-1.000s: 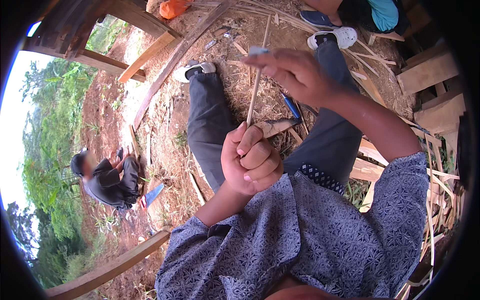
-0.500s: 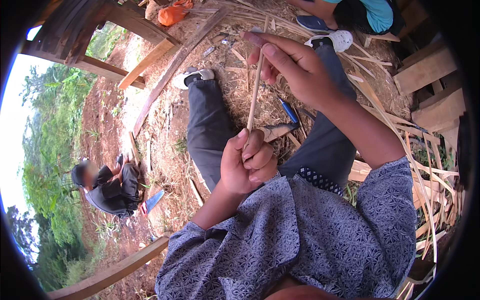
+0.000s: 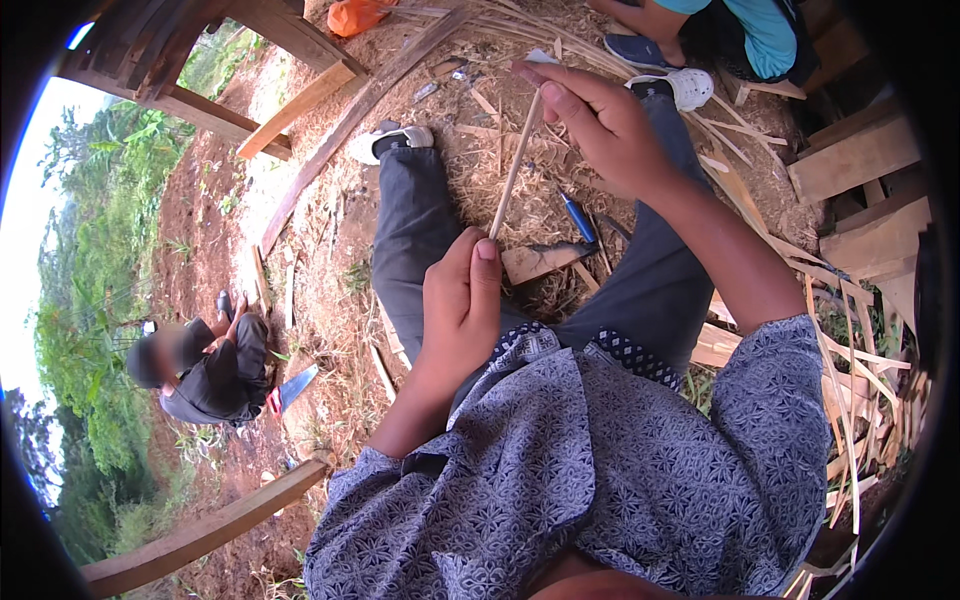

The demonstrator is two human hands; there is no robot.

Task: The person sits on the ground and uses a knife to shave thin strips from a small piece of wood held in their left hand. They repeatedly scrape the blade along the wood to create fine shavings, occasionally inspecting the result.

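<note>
A thin, pale wooden stick [image 3: 517, 165] slants up and away between my hands, over the ground between my legs. Its near end is held in my left hand [image 3: 462, 305], fingers curled round it and thumb on top. At the far end my right hand [image 3: 605, 125] pinches the stick between thumb and forefinger; whether a small piece is also in that pinch is hidden. A blue-handled tool [image 3: 577, 218] lies on the ground beyond my left hand. Beside it is a short piece of wood [image 3: 540, 262] with a dark edge.
Wood strips [image 3: 850, 400] pile up at my right, near stacked boards [image 3: 855, 170]. A long plank [image 3: 350, 130] lies ahead on the left. One person [image 3: 225, 370] squats at left beside a blue-bladed tool [image 3: 297, 388]; another, in turquoise [image 3: 765, 40], sits at the far right.
My left hand has turned and shifted left and slightly away, thumb now on top. My right hand has moved slightly right; the brownish piece at its fingertips no longer shows clearly.
</note>
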